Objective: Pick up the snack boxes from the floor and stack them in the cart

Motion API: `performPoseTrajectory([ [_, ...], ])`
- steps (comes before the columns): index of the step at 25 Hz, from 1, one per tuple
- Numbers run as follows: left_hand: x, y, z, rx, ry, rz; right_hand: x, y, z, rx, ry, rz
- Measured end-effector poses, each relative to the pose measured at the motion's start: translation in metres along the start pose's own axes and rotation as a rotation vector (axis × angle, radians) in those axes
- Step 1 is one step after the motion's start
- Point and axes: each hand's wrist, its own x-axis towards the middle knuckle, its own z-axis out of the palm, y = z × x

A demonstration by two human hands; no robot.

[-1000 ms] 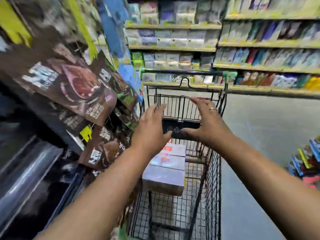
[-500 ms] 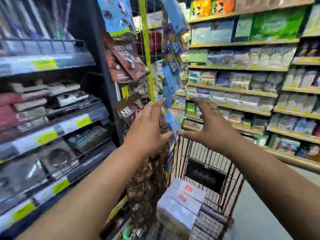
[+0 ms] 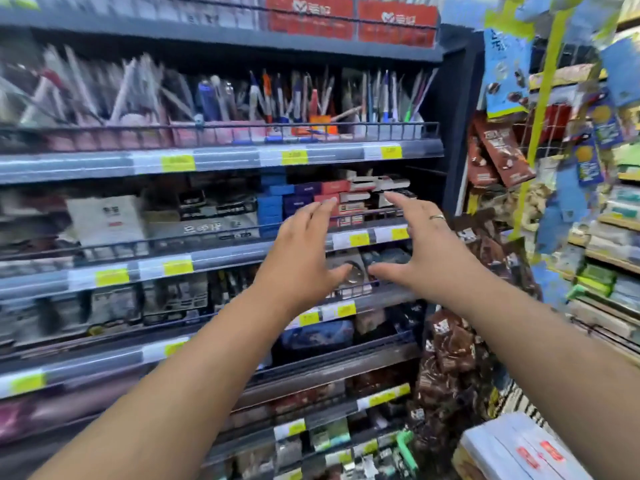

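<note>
So the pale grey cardboard snack boxes with red stickers [image 3: 519, 448] are sitting stacked down in the bottom right corner now. I guess they're in the cart, though I can hardly make out any of the cart itself from here. A second ago the person was looking straight down into it with both hands right over that stack. Now the view has swung off to the left and the boxes have slid to the edge of the picture.

The left hand [image 3: 304, 251] and right hand [image 3: 426, 247] keep the same pose as before: fingers spread, apart from each other, holding nothing, well clear of the boxes. Behind them is a dark metal shelf unit [image 3: 225, 157] with yellow price tags [image 3: 178, 163] and pens [image 3: 277, 98] up top. Brown hanging snack bags [image 3: 498, 150] are off to the right.

My read is that drop-off is done and they're turning to fetch another box off the floor. No floor boxes in view, so I can't say how many are left.
</note>
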Motion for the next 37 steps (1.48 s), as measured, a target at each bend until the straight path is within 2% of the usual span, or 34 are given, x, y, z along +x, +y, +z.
performPoseTrajectory([
  [9,-0.192,-0.161,-0.199,0.312,0.075,-0.362,-0.001,-0.244,0.164,0.201,-0.233,-0.339],
  [17,-0.357,-0.239,-0.327,0.509,0.176,-0.71,-0.044,-0.435,0.28,0.35,-0.405,-0.632],
  [22,-0.433,-0.266,-0.364,0.593,0.173,-0.947,-0.062,-0.522,0.345,0.403,-0.524,-0.795],
  [30,-0.527,-0.288,-0.443,0.789,0.337,-1.307,-0.093,-0.672,0.412,0.566,-0.653,-1.121],
  [37,-0.633,-0.274,-0.488,0.906,0.462,-1.615,-0.186,-0.794,0.458,0.664,-0.863,-1.412],
])
